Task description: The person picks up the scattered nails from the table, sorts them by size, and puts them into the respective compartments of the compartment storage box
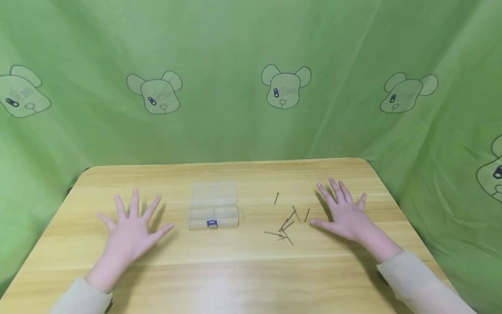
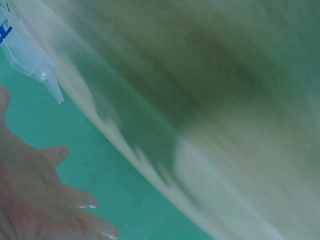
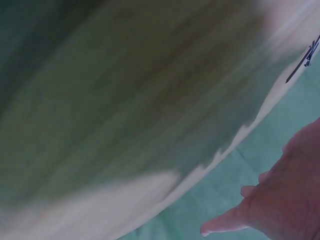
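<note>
– where to look first?

– at the metal fasteners (image 1: 288, 225), lying loose on the wooden table (image 1: 176, 270), to the right of the clear plastic box (image 1: 198, 223). mostly crossing in a loose cluster, apart from a single one towards the far edge and another near the right thumb.

– screws or nails?

– hard to say; too small and blurred to make out any threads.

– and to handle?

– probably light, hard and stiff, slim enough to roll or slip between fingertips. best pinched at mid-shank, away from the pointed end, and lifted singly out of the tangle.

– and the box?

– likely light too, rigid but brittle at the hinge. best steadied by the side walls, not by the thin lid (image 1: 213, 194), folded back away from the person. fitted with a blue latch (image 1: 211, 223) on the near side.

– anything inside?

– divided into compartments, with no fasteners showing through the cloudy walls.

– gripping anything?

– nothing in the left hand (image 1: 129, 235): spread wide, palm down above the table, left of the box and apart from it. nothing in the right hand (image 1: 349, 218) either: fanned just as wide, beside the fasteners without touching any.
</note>
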Demonstrator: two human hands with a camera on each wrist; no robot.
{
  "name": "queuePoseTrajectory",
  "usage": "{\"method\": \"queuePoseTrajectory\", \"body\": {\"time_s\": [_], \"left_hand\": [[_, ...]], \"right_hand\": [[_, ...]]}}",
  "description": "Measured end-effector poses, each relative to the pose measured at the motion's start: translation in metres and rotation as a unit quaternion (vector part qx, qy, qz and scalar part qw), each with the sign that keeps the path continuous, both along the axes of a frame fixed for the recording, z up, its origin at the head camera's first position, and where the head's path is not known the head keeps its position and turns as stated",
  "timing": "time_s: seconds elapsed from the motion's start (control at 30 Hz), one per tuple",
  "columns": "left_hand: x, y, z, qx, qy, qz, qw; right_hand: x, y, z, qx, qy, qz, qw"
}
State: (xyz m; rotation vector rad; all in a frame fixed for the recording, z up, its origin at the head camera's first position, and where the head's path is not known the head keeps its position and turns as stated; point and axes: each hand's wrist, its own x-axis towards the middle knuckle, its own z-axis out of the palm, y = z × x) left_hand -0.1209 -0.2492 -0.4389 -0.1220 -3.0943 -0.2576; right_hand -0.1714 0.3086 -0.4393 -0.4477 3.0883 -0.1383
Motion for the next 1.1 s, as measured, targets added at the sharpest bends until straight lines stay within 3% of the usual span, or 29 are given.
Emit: {"method": "queuePoseTrajectory", "body": {"time_s": [0.3, 0.43, 0.67, 0.9, 1.1], "left_hand": [[-0.002, 0.003, -0.002, 0.006, 0.0, -0.01, 0.9999], [-0.004, 0.005, -0.002, 0.013, 0.017, -0.022, 0.9995], [-0.005, 0.01, -0.001, 0.025, 0.034, -0.036, 0.9984], [-0.009, 0.017, 0.002, 0.119, 0.028, -0.042, 0.9916], [-0.012, 0.024, 0.004, 0.226, -0.002, -0.029, 0.9736]], "right_hand": [[-0.006, 0.003, -0.003, -0.009, 0.006, 0.001, 1.0], [-0.01, 0.005, -0.004, -0.007, 0.019, 0.008, 1.0], [-0.014, 0.001, 0.0, -0.056, 0.037, 0.036, 0.997], [-0.024, -0.01, 0.004, -0.1, 0.032, 0.074, 0.992], [-0.038, -0.023, 0.007, -0.146, 0.012, 0.084, 0.986]]}}
